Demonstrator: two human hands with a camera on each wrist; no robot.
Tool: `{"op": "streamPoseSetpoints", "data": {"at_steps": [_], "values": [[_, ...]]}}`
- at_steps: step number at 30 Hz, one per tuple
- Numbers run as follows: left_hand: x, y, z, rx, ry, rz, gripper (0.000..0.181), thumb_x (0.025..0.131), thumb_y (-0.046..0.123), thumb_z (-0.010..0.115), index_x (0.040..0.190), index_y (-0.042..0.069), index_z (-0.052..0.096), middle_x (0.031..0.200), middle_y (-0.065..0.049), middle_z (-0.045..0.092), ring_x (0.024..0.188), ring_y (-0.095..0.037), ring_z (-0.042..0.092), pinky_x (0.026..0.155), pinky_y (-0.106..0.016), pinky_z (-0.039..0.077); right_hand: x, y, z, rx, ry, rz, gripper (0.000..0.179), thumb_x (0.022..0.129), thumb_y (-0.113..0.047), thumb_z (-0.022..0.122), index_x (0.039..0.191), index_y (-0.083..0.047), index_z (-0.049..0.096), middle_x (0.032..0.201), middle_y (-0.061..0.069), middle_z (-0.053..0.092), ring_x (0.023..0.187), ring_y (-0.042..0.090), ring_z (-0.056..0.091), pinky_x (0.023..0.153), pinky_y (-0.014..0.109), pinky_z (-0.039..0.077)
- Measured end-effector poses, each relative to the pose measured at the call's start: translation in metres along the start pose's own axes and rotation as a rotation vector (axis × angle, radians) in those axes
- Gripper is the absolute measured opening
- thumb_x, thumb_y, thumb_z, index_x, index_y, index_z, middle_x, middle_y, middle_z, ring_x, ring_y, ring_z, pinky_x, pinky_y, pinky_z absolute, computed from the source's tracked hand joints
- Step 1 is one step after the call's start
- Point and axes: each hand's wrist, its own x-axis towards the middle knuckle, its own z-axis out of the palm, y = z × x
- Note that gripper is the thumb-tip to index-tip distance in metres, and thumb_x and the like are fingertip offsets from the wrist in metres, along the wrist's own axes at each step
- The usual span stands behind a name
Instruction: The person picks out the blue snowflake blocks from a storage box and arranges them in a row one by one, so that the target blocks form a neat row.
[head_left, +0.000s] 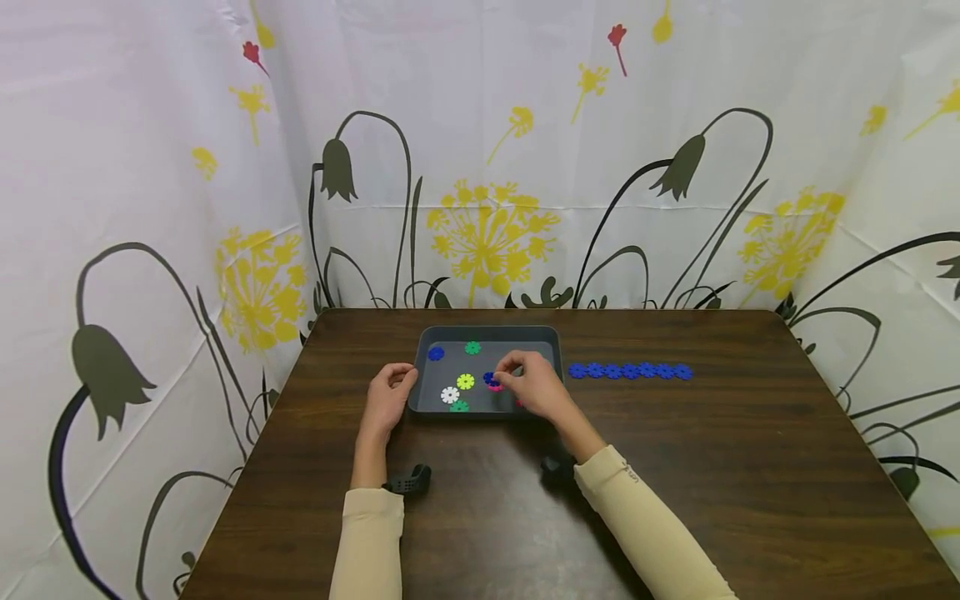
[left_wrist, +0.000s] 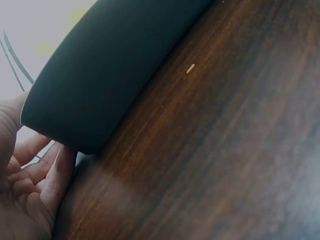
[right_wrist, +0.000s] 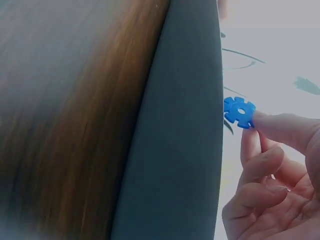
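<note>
Over the grey tray [head_left: 525, 334], my right hand [head_left: 534, 385] pinches a blue notched disc [right_wrist: 241, 111] between thumb and fingertips. In the head view, that blue disc overlaps a pink disc [head_left: 495, 387] lying in the tray. My left hand [head_left: 388, 398] holds the tray's left side near the front corner; in the left wrist view its fingers [left_wrist: 59, 172] meet the tray wall [left_wrist: 100, 75]. Around the tray floor lie a white disc [head_left: 450, 395], a yellow disc [head_left: 466, 382], a blue disc [head_left: 436, 354] and green discs [head_left: 472, 347]. My right hand partly covers a red piece.
To the right of the tray, several blue discs [head_left: 630, 372] form a row on the brown wooden table [head_left: 712, 467]. A patterned curtain [head_left: 480, 150] hangs behind the table and along its sides.
</note>
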Motion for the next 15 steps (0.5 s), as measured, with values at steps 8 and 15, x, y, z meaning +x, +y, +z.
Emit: {"op": "streamPoseSetpoints", "data": {"at_steps": [8,15], "values": [[0.000,0.002,0.000,-0.008,-0.006,0.012,0.037,0.111,0.024,0.060,0.141,0.002,0.062,0.139,-0.021,0.064,0.129,-0.032,0.058,0.100,-0.035,0.046,-0.007,0.014,-0.021,0.003,0.078,0.016,0.006,0.102,-0.020,0.075,0.100,-0.014,0.076,0.102,0.004,0.074,0.074,0.016,0.059,0.068,0.032,0.049],[0.000,0.000,-0.001,-0.009,-0.013,0.020,0.038,0.111,0.026,0.061,0.143,0.005,0.062,0.139,-0.019,0.063,0.130,-0.034,0.059,0.102,-0.040,0.047,-0.013,0.025,-0.036,0.035,0.094,0.014,0.010,0.103,-0.022,0.074,0.102,-0.013,0.075,0.101,0.006,0.075,0.078,0.018,0.061,0.067,0.033,0.050]]}}
